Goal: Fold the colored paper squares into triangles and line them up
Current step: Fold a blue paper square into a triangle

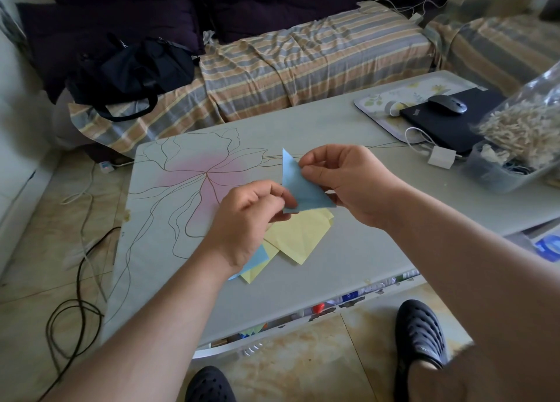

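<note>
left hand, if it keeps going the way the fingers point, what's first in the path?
The left hand points up and right, fingers pinching the lower corner of the blue paper triangle. Straight on, it would likely meet the right hand gripping the triangle's other edge. Depth is unclear, but both hold the same sheet.

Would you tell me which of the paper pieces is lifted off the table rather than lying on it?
The blue paper triangle, pinched between the left hand and right hand. The yellow paper sheets and the other blue piece lie flat on the grey table.
</note>
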`<control>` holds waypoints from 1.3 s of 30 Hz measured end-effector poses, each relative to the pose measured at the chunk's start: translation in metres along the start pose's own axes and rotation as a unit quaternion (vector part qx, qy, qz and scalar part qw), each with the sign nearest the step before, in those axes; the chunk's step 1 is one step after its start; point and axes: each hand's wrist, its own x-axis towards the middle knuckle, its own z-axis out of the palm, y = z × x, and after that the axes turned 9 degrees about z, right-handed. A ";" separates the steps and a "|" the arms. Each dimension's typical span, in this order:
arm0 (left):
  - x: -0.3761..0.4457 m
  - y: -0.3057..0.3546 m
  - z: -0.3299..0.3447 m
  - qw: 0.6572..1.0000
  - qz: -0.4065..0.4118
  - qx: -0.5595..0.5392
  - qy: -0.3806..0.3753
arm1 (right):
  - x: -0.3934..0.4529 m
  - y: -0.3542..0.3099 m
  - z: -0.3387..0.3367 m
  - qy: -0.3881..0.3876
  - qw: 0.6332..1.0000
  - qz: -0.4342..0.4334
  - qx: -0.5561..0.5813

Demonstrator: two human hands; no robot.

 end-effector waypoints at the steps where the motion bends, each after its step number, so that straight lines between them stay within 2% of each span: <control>1: 0.000 0.000 0.001 1.000 0.006 -0.005 0.008 | 0.000 0.000 0.000 -0.003 1.000 0.000 0.002; 5: 0.002 -0.002 0.007 0.999 0.038 0.008 0.036 | 0.002 0.003 0.001 -0.012 1.000 0.003 0.010; 8: 0.003 -0.001 0.008 0.999 0.036 -0.012 0.028 | 0.002 0.004 0.002 -0.012 1.000 0.006 0.006; 12: 0.003 -0.002 0.006 0.998 0.028 0.025 0.054 | 0.003 0.005 0.003 -0.018 1.000 -0.005 -0.011; 14: 0.003 -0.002 0.005 0.997 0.022 0.023 0.075 | 0.001 0.005 0.003 -0.034 0.998 -0.011 -0.044; 17: 0.004 -0.004 0.004 0.994 0.022 0.030 0.102 | -0.002 0.005 0.003 -0.051 0.987 -0.031 -0.151; 20: 0.006 -0.007 0.004 0.991 0.032 0.042 0.124 | -0.006 0.007 0.008 -0.040 0.973 -0.060 -0.217; 22: 0.007 -0.009 0.004 0.990 0.048 0.058 0.123 | -0.004 0.008 0.008 -0.021 0.978 -0.061 -0.199; 26: 0.008 -0.011 0.001 0.990 0.061 0.058 0.116 | 0.001 0.005 0.003 0.010 0.996 -0.016 -0.088; 31: 0.007 -0.005 -0.001 0.992 0.039 0.040 0.116 | 0.001 0.002 0.000 -0.017 0.999 0.034 -0.005; 35: 0.005 0.002 -0.001 0.996 -0.008 -0.023 0.091 | 0.002 0.002 0.000 0.028 1.000 0.008 0.011; 37: 0.005 0.002 0.000 0.997 -0.006 -0.027 0.068 | 0.003 0.002 0.000 0.057 0.998 -0.014 0.021; 39: 0.006 -0.002 0.002 0.997 0.001 -0.025 0.076 | 0.003 0.003 0.001 0.072 0.997 -0.035 0.017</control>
